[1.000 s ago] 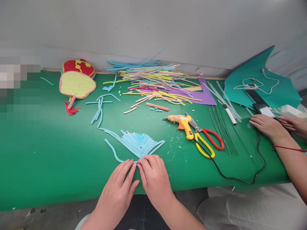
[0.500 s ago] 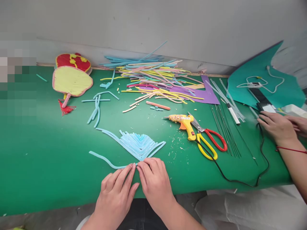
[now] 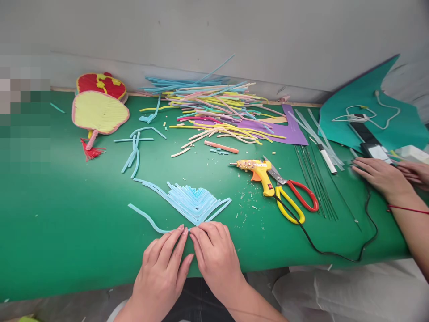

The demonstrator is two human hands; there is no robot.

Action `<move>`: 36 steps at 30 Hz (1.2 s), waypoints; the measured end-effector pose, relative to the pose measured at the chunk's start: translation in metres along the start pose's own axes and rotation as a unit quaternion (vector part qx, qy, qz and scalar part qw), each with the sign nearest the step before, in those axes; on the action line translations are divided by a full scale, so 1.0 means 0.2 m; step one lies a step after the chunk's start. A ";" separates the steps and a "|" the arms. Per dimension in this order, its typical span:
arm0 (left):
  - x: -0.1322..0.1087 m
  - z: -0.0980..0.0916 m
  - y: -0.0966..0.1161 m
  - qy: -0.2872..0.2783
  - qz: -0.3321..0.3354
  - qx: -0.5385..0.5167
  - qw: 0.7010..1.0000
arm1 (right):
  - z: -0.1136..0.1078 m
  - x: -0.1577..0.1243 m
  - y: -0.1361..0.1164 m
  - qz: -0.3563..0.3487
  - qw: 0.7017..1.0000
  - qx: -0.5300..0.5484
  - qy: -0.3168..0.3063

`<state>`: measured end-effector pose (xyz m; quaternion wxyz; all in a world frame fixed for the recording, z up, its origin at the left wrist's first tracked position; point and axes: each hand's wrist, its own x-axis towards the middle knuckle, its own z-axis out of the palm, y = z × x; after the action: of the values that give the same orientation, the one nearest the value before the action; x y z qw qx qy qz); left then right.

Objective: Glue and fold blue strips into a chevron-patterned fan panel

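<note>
A loose light-blue pipe cleaner (image 3: 146, 215) lies along the front of the table, its wavy left end curving up and away. Under the fingertips of my left hand (image 3: 163, 257) its middle is pinned to the table. Close beside, my right hand (image 3: 216, 252) pinches the same strand with bent fingers; the portion beneath that hand is hidden. Just beyond my fingertips sits a V-shaped panel of blue pipe cleaners (image 3: 197, 203), laid side by side with a point toward me. One longer strand (image 3: 154, 188) trails from its upper left.
A yellow glue gun (image 3: 256, 167) and red-and-yellow-handled scissors (image 3: 290, 210) lie right of centre. Behind is a pile of coloured pipe cleaners (image 3: 214, 103). Two fan shapes (image 3: 100, 112) rest back left. At right, another person's hands (image 3: 385, 179) are near a power cord (image 3: 367, 237).
The pipe cleaner's free left end has shifted slightly right, and my left fingertips cover more of it. My right hand barely moves. The other person's hand has slid a little left.
</note>
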<state>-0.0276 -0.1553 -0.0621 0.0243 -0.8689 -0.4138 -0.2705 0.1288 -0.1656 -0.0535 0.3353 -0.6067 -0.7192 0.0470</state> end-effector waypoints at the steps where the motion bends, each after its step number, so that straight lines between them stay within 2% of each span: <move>1: 0.00 0.00 0.00 0.001 0.003 0.000 1.000 | 0.00 0.00 0.00 0.001 1.000 -0.001 0.001; 8: -0.01 0.00 -0.01 -0.004 0.002 0.000 1.000 | -0.01 -0.01 0.00 0.010 0.999 0.020 0.039; 13: -0.01 0.00 -0.01 -0.008 -0.007 -0.003 1.000 | -0.05 -0.01 0.01 0.052 0.995 -0.005 0.082; 22: -0.02 0.00 -0.03 -0.018 0.020 -0.013 1.000 | -0.02 -0.01 -0.01 0.038 0.999 -0.008 0.021; 36: -0.02 0.00 -0.04 -0.028 0.044 -0.009 0.999 | -0.02 -0.02 0.00 0.039 0.999 -0.015 -0.008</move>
<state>-0.0347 -0.1529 -0.0646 0.0169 -0.8936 -0.3736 -0.2480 0.1317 -0.1708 -0.0527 0.3180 -0.6388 -0.6984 0.0543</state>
